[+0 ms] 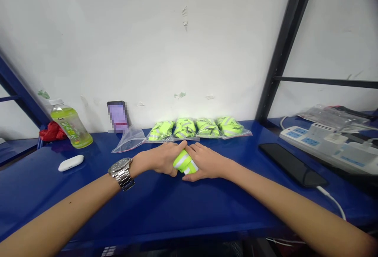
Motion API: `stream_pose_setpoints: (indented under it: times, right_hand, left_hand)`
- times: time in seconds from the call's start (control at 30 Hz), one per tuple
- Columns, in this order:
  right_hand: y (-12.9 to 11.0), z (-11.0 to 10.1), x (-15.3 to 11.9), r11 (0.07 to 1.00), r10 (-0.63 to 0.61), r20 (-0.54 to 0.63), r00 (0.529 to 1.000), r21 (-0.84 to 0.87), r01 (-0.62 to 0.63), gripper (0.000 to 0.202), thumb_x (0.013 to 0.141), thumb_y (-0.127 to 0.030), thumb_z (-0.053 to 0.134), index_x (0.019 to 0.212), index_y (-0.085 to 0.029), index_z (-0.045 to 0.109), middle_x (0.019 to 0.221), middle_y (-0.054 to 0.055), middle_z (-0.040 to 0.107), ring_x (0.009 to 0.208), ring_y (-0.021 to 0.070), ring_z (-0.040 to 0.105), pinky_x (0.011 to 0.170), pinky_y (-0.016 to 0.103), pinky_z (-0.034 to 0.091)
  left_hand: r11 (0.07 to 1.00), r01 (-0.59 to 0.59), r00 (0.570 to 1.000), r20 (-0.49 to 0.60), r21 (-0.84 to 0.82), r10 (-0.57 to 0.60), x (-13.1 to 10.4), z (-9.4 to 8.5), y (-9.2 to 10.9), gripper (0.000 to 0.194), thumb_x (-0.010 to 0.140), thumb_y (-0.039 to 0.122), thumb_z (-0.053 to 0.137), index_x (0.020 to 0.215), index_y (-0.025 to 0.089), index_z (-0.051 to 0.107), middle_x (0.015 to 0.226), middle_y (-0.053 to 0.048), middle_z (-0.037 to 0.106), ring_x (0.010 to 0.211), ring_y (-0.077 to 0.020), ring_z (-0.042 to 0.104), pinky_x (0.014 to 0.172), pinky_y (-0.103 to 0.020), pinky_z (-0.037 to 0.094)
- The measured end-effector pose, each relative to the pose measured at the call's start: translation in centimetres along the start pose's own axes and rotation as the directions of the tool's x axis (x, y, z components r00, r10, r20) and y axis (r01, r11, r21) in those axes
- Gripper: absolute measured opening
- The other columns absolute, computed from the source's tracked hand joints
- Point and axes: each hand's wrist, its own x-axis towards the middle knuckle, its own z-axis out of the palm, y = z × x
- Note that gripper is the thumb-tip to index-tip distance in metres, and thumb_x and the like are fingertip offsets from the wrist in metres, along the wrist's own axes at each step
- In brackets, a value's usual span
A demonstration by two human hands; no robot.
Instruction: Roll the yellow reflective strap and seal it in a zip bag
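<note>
Both hands on one folded neon-yellow bundle (186, 162) with pale reflective bands — left hand (169, 158) grasping its left side, right hand (205, 161) grasping its right, fingertips meeting over the top. Bundle sits between the palms, above the front half of the blue table (141, 209); can't tell if it touches the surface. Just beyond the grip, four bagged neon bundles (185, 128) in a row by the wall (206, 52). Left of those, a clear empty-looking bag (130, 139), a propped phone (118, 116), partly pixelated. Farther left of the grip: white case (71, 163), tilted bottle (71, 124) of green drink, red item (52, 132) behind it. Metal watch (122, 171) on left wrist. Right of the grip — black phone (292, 164) with white cable (332, 200), then white power strip (327, 143).
</note>
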Motion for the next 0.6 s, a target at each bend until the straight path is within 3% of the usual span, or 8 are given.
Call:
stream_pose_setpoints:
  times: [0.13, 0.3, 0.47, 0.6]
  right_hand:
    - [-0.3, 0.5, 0.2, 1.000, 0.018, -0.003, 1.000, -0.016, -0.018, 0.082, 0.077, -0.063, 0.058, 0.129, -0.001, 0.045, 0.102, 0.018, 0.059, 0.090, 0.0309, 0.053, 0.084, 0.047, 0.047]
    - [-0.5, 1.0, 0.2, 0.994, 0.076, -0.132, 0.988, 0.086, -0.065, 0.088, 0.066, -0.045, 0.069, 0.137, -0.006, 0.035, 0.111, 0.018, 0.056, 0.102, 0.0330, 0.053, 0.085, 0.047, 0.046]
    - [0.2, 1.1, 0.3, 0.928, 0.186, -0.339, 0.922, 0.370, -0.051, 0.085, 0.052, -0.031, 0.071, 0.132, -0.015, 0.045, 0.116, 0.013, 0.060, 0.101, 0.0300, 0.058, 0.085, 0.041, 0.048]
    - [-0.7, 0.5, 1.0, 0.779, 0.410, -0.415, 0.812, 0.623, -0.074, 0.072, 0.051, -0.028, 0.070, 0.121, -0.016, 0.056, 0.104, 0.008, 0.066, 0.091, 0.0270, 0.062, 0.081, 0.039, 0.049]
  left_hand:
    - [0.999, 0.024, 0.995, -0.102, 0.037, -0.020, -0.5, 1.0, 0.1, 0.052, 0.060, 0.025, 0.061, 0.106, 0.019, 0.039, 0.093, -0.008, 0.056, 0.079, -0.0250, 0.055, 0.062, -0.031, 0.037]
    - [0.986, 0.052, 0.946, -0.308, -0.156, -0.098, -1.0, 2.3, 0.4, 0.049, 0.058, 0.020, 0.059, 0.104, 0.019, 0.040, 0.088, -0.003, 0.056, 0.073, -0.0198, 0.052, 0.060, -0.029, 0.035]
    - [0.875, -0.007, 0.822, -0.501, -0.484, -0.271, -0.3, 2.7, 1.6, 0.055, 0.054, 0.019, 0.062, 0.107, 0.020, 0.049, 0.086, 0.001, 0.058, 0.068, -0.0154, 0.049, 0.060, -0.026, 0.037]
    - [0.653, -0.257, 0.686, -0.611, -0.712, -0.396, 1.1, 2.1, 2.2, 0.054, 0.046, 0.016, 0.058, 0.100, 0.017, 0.060, 0.087, 0.000, 0.060, 0.073, -0.0172, 0.052, 0.062, -0.026, 0.039]
